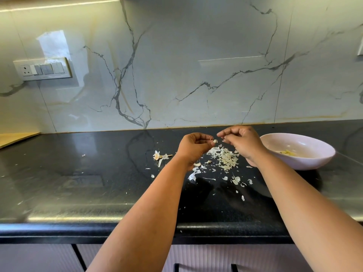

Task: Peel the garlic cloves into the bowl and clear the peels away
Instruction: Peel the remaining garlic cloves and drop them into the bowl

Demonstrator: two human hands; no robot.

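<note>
My left hand (193,145) pinches a small garlic clove (215,141) at its fingertips, held above the black counter. My right hand (240,140) hovers just right of the clove with fingers curled; what it pinches, if anything, is too small to tell. A heap of pale garlic peels (225,159) lies on the counter under both hands, with loose flakes scattered nearer me. One unpeeled clove (197,164) lies beside my left wrist. The white bowl (322,150) stands to the right and holds several peeled cloves (288,153).
A garlic stem and root remnant (160,157) lies left of the hands. The black counter (78,173) runs to a marble backsplash with a switch plate (42,69) at the left. A wooden board corner (17,138) shows far left. Cabinet fronts sit below the counter edge.
</note>
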